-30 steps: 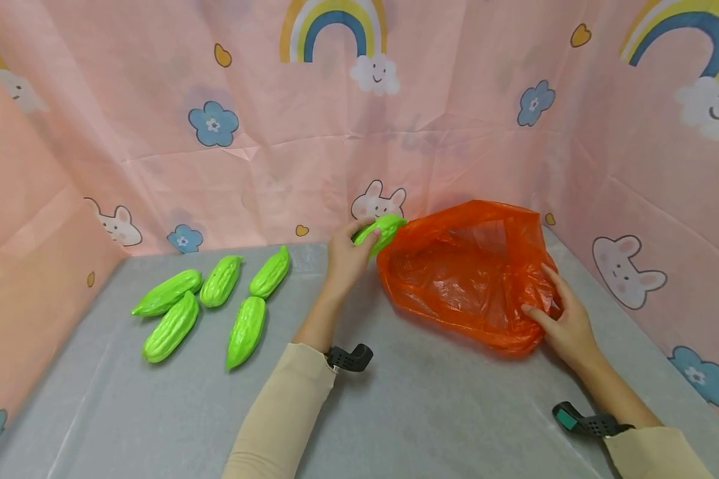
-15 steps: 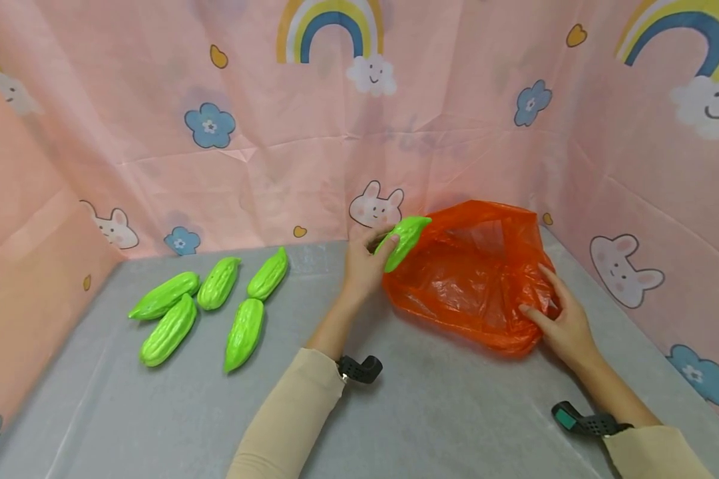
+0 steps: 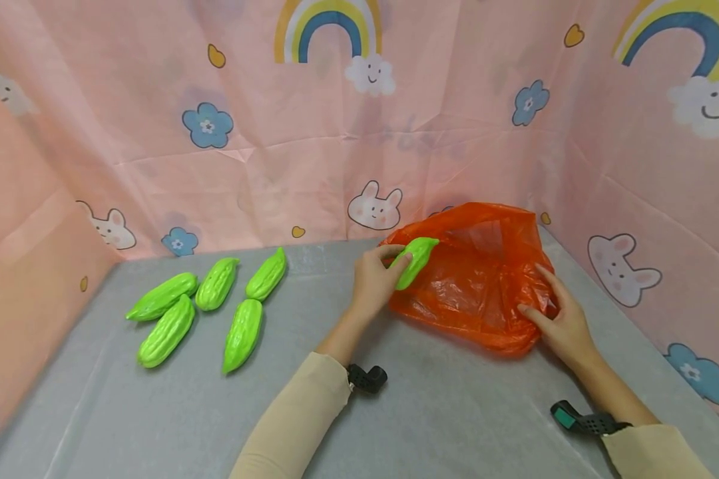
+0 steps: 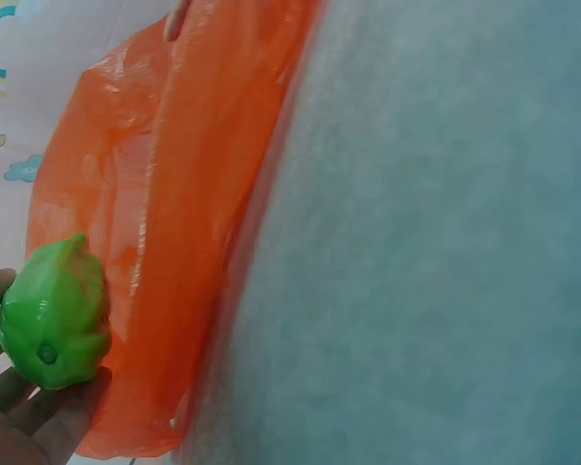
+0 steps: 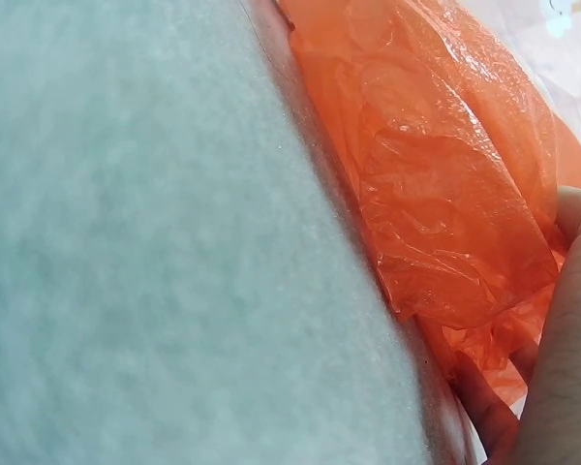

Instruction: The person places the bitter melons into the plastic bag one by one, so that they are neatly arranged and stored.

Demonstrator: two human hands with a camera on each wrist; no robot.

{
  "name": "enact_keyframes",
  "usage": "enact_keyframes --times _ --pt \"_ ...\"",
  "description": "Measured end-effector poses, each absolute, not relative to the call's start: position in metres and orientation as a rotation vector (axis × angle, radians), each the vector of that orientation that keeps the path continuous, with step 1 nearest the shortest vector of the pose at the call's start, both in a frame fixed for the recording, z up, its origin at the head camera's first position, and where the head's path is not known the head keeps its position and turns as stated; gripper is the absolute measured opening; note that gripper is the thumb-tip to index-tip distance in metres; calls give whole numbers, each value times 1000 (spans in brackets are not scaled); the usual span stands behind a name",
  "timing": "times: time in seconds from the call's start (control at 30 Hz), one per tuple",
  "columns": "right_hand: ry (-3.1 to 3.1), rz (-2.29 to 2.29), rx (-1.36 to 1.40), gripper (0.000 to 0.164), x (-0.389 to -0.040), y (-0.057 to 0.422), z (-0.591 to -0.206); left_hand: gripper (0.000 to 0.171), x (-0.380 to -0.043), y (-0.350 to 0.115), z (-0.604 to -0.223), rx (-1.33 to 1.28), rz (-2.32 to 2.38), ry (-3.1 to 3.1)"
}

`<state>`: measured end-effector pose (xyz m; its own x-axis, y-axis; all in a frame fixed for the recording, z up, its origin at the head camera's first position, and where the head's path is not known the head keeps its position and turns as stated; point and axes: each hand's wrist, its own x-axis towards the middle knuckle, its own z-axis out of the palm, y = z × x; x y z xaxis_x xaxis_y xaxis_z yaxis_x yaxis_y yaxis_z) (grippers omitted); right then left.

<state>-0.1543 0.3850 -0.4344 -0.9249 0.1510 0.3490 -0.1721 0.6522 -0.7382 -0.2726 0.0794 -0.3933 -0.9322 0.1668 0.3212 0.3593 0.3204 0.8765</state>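
My left hand (image 3: 373,283) pinches a bright green, ridged bitter melon (image 3: 416,261) between thumb and fingers, its pointed tip away from me. It hangs at the mouth of an orange plastic bag (image 3: 467,293), overlapping the left part of the opening. In the left wrist view the melon's blunt end (image 4: 48,325) faces the camera, with the bag (image 4: 174,223) just behind it. At the bag's right end, my right hand (image 3: 568,329) grips the crumpled plastic, thumb in front and fingers behind. The right wrist view shows that hand (image 5: 571,339) against the bunched bag (image 5: 445,213), some fingers hidden.
Several more bitter melons lie on the left of the grey tabletop (image 3: 443,412), among them a front one (image 3: 242,336) and a far-left one (image 3: 162,297). A pink printed cloth (image 3: 311,166) walls the table at the back and both sides.
My left hand has carried the bitter melon rightward and slightly down, from the bag's left edge to across its opening. The right hand keeps its place on the bag.
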Motion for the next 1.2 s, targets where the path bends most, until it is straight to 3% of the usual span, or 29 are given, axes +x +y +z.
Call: enact_keyframes --times 0.7,1.2 --pt "-2471 1171 56 78 -156 384 -435 23 -273 79 -409 -502 -1492 -2566" --pt "-2477 1170 33 79 -154 385 -435 29 -269 82 -405 -580 -1300 -2695"
